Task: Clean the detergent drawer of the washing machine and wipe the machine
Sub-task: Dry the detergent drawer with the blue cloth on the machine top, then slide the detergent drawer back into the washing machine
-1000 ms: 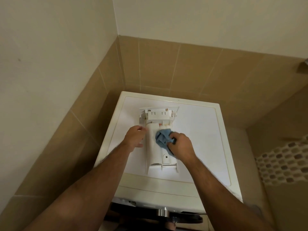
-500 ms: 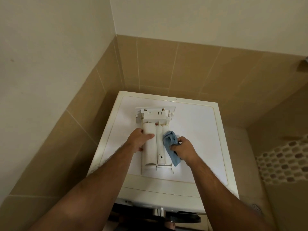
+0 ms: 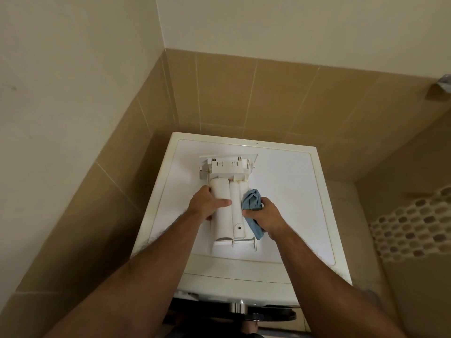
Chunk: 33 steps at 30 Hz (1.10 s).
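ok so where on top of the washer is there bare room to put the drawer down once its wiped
Bare top to the right of the drawer, out to the washer's right rim, and a strip behind it by the tiled wall. Crowded at centre-left: left hand, right hand, blue cloth.

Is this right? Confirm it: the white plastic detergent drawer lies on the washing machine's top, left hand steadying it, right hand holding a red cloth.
Wrong on colour only: in the head view the cloth in the right hand is blue. The rest holds.

The white plastic detergent drawer is laid upside down on the white washing machine top, nearer its left edge. The crumpled blue cloth is pressed against the drawer's right side.
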Each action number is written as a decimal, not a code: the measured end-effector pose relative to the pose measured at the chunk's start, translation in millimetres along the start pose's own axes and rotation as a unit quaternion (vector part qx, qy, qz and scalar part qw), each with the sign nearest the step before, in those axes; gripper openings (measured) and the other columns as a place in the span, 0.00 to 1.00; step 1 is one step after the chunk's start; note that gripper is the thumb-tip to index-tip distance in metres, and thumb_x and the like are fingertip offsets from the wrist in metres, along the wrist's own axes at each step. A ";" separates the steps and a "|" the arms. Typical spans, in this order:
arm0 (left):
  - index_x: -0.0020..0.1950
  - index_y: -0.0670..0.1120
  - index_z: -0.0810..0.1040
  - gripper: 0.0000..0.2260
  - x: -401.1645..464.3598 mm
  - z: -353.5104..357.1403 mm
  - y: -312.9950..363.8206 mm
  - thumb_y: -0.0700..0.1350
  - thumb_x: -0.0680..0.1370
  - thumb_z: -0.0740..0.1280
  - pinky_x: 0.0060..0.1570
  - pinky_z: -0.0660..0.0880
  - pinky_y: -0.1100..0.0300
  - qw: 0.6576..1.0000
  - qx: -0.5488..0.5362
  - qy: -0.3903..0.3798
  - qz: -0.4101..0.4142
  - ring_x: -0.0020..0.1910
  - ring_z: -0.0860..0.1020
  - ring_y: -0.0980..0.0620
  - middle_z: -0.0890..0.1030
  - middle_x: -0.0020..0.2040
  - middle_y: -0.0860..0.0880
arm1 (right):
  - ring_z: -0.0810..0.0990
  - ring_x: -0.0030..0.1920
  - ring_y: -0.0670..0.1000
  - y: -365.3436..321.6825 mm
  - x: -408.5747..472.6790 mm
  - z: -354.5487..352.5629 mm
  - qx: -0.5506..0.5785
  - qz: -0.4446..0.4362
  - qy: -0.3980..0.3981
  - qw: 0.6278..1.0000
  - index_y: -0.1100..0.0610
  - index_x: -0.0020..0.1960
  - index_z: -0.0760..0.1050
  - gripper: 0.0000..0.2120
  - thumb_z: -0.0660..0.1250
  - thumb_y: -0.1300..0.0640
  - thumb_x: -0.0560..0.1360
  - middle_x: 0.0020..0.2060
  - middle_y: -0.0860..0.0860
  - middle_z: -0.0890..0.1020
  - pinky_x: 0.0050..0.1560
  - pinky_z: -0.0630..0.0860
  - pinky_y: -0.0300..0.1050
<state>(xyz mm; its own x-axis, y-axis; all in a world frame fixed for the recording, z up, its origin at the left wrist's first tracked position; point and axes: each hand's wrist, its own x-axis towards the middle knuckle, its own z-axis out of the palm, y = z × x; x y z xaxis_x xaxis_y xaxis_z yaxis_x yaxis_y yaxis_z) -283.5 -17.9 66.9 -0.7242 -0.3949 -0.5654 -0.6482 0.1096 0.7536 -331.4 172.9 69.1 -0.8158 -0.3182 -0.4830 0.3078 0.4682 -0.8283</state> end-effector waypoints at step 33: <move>0.67 0.49 0.75 0.31 -145.3 -93.5 0.7 0.69 0.73 0.59 0.54 0.79 0.47 0.864 -0.484 -0.126 0.052 0.60 0.80 0.46 0.82 0.60 0.46 | 0.79 0.40 0.40 -57.7 -91.5 35.1 -0.091 -0.351 0.188 0.913 0.62 0.52 0.75 0.15 0.66 0.71 0.67 0.39 0.51 0.82 0.37 0.69 0.26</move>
<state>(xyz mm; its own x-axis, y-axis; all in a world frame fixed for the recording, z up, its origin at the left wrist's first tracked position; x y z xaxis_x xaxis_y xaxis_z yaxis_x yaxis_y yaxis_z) -156.7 -45.8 180.9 -0.8739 -0.2052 -0.4407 -0.1632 -0.7302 0.6635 -257.3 146.0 151.0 -0.9017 -0.3023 0.3091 -0.4140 0.3976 -0.8188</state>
